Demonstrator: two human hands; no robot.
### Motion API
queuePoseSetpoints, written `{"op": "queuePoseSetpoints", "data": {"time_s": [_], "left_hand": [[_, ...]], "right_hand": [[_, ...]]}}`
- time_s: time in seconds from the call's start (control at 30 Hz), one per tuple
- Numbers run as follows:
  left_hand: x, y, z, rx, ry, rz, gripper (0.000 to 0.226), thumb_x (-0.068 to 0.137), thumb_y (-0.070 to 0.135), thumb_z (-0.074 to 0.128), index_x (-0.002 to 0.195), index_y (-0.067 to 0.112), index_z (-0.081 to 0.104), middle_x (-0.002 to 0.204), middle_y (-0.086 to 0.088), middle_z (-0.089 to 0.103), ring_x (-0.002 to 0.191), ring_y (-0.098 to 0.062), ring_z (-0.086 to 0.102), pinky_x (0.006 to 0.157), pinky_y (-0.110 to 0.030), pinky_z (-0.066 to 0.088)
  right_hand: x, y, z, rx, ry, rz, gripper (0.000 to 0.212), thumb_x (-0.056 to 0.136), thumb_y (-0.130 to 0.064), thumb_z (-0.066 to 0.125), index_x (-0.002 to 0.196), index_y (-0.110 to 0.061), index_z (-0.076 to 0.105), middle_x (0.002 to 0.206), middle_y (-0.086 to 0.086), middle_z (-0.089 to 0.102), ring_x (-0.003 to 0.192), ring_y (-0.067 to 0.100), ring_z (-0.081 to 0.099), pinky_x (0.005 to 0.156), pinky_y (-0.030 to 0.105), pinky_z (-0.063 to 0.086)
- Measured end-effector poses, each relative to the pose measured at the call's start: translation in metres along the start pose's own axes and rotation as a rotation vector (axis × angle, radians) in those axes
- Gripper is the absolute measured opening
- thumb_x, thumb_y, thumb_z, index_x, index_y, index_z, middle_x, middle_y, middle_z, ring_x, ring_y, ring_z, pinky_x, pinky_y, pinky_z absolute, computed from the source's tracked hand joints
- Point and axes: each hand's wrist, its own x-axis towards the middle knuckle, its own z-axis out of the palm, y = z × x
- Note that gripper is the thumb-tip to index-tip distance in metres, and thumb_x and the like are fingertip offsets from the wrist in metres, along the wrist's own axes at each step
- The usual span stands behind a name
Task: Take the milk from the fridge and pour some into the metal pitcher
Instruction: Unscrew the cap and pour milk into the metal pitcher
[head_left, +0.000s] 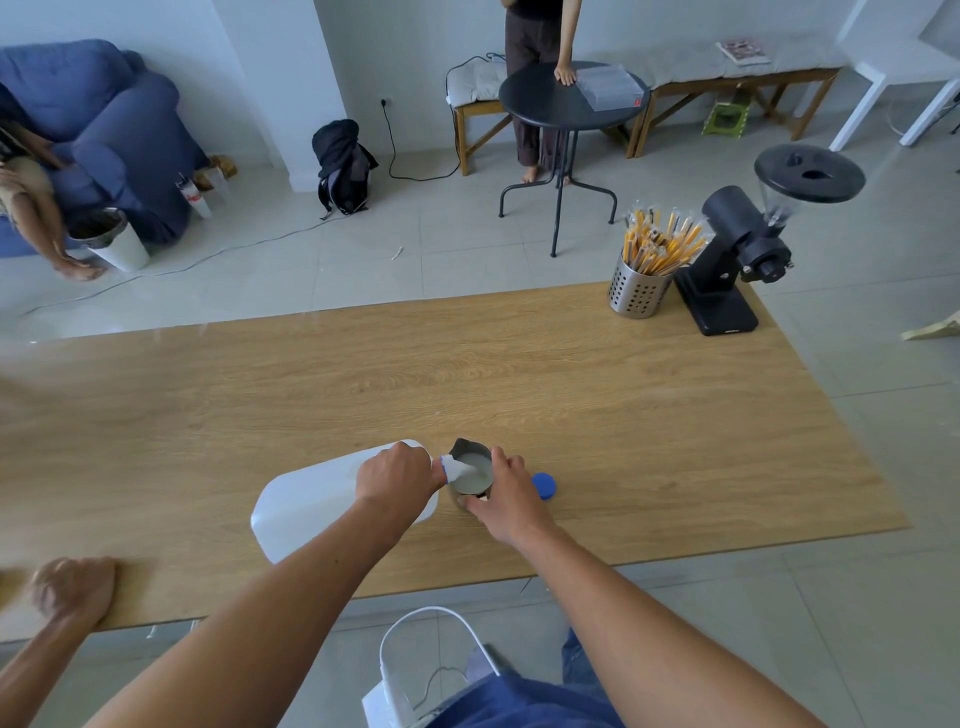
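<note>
On the near half of the wooden table (519, 374), the white milk jug (306, 506) is tipped far over to the right, its open mouth above the rim of the metal pitcher (470, 470). A stream of milk runs from the mouth into the pitcher, which stands upright on the table and already holds a pool of white liquid. The left hand (397, 480) is wrapped tightly round the jug near its neck, carrying it clear of the tabletop. The right hand (506, 496) is closed round the right and near side of the pitcher, thumb at the near wall and fingers curled over the far-right edge. The two hands sit close together, with only the pitcher between them. Just right of the right hand, the blue cap (544, 486) lies flat on the table.

At the far right corner of the table stand a perforated steel cup of yellow sticks (641, 275) and, just beside it, a black coffee grinder (743, 244). Another person's hand (78, 584) rests on the near left edge of the table. Beyond the table, on the tiled floor, are a round black side table (550, 98) and a blue sofa (98, 119).
</note>
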Motion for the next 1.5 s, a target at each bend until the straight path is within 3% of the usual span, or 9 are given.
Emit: {"op": "queuePoseSetpoints", "data": {"time_s": [0.83,1.13,1.5], "left_hand": [[0.007,0.003,0.006,0.005,0.0,-0.037,0.06,0.118,0.049,0.04,0.067,0.019,0.043,0.071,0.004,0.046,0.081,-0.023,0.062,0.07,-0.031,0.045],[0.007,0.003,0.006,0.031,-0.005,-0.029,0.055,0.118,0.043,0.044,0.068,0.02,0.041,0.081,0.003,0.055,0.083,-0.023,0.065,0.07,-0.03,0.047],[0.003,0.005,-0.002,-0.014,-0.059,-0.078,0.054,0.117,0.045,0.043,0.07,0.018,0.045,0.072,0.003,0.049,0.08,-0.025,0.063,0.065,-0.031,0.044]], "right_hand": [[0.002,0.002,0.0,0.0,-0.008,-0.001,0.096,0.101,-0.048,0.078,0.172,-0.017,0.022,0.158,0.008,0.038,0.137,0.026,0.056,0.104,0.036,0.054],[0.002,0.003,-0.001,-0.064,-0.001,-0.004,0.093,0.101,-0.053,0.076,0.17,-0.019,0.023,0.157,0.006,0.04,0.134,0.025,0.059,0.094,0.041,0.059],[0.004,0.005,0.001,-0.08,-0.004,0.005,0.093,0.1,-0.055,0.076,0.169,-0.02,0.025,0.151,0.005,0.043,0.129,0.025,0.061,0.091,0.04,0.059]]}}
